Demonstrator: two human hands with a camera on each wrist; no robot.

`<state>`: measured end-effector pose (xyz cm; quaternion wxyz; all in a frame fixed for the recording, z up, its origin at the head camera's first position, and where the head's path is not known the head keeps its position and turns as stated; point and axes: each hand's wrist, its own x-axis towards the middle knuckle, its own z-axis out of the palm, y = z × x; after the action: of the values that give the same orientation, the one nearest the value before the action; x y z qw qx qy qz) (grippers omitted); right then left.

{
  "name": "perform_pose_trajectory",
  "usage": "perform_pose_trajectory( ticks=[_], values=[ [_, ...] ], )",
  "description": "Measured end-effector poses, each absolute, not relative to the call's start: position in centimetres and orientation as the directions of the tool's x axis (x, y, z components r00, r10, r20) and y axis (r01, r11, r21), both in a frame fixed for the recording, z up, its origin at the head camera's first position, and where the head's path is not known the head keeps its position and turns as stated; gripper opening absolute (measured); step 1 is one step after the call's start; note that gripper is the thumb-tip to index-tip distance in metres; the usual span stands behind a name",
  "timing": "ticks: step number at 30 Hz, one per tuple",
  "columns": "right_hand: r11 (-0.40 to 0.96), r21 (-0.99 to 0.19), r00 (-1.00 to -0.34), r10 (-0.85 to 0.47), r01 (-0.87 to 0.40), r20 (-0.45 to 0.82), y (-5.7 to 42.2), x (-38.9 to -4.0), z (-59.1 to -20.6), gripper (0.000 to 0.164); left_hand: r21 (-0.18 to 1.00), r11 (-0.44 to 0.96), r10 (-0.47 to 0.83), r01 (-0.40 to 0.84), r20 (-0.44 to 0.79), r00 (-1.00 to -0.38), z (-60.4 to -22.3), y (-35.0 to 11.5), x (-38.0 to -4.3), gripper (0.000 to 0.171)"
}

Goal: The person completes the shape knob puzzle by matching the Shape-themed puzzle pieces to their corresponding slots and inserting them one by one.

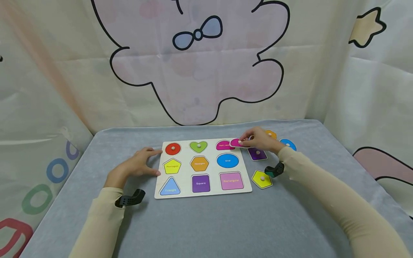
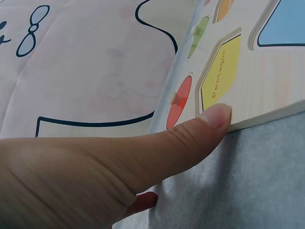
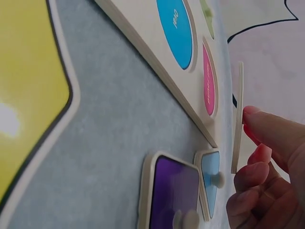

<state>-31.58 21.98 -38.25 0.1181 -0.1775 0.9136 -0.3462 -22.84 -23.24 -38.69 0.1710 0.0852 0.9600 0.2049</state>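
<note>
A wooden shape puzzle board (image 1: 185, 179) lies on the table. My left hand (image 1: 137, 166) touches its left edge, fingers and thumb spread apart; in the left wrist view the thumb (image 2: 190, 143) presses the edge beside the yellow pentagon slot (image 2: 221, 71). A pink half-round piece (image 1: 235, 143) is pinched in my right hand (image 1: 262, 139). It hangs above the board's far right corner and partly covers the pink half-round slot (image 1: 222, 145). The right wrist view shows that piece (image 3: 238, 143) edge-on, apart from the board. The red circle (image 1: 172, 149) and green heart (image 1: 198, 146) sit in their slots, knobs up.
Right of the board lie a purple square piece (image 1: 257, 154), a yellow pentagon piece (image 1: 262, 179), a blue piece (image 1: 288, 144) and an orange piece (image 1: 271, 134). Beside the square, a light-blue piece (image 3: 209, 171) shows in the right wrist view. A patterned cloth stands behind the table.
</note>
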Motion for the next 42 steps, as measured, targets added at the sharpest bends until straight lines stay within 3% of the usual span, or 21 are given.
perform_pose_trajectory(
  ticks=[42],
  values=[
    [0.711, -0.659, -0.893, -0.430, -0.246, -0.131, 16.7, -33.2, -39.4, 0.016, 0.414, 0.908, 0.206, 0.063, -0.311, -0.928, -38.6, -23.0, -23.4, 0.093]
  ],
)
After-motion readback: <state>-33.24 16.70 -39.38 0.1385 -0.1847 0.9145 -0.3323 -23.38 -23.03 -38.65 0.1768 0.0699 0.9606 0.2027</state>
